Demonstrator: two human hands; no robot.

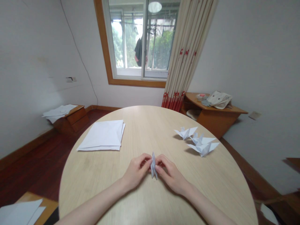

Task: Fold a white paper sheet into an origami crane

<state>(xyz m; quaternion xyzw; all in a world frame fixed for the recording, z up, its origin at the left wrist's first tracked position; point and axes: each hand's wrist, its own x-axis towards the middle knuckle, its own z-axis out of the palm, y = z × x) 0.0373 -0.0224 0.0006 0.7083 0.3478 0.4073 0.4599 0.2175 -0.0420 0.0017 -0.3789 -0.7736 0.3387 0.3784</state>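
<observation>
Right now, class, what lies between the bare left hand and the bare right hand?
The head view shows a slim folded white paper piece held between the left hand and the right hand.

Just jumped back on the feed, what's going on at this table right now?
A person is working with both bare hands: the left hand and the right hand pinch a small, narrow piece of folded white paper between them, near the middle of the round, light wood-grain table. A stack of flat white paper sheets lies to the left, beyond the hands. To the right sits a cluster of white folded-paper birds, wings spread, with neither hand touching them.
</observation>
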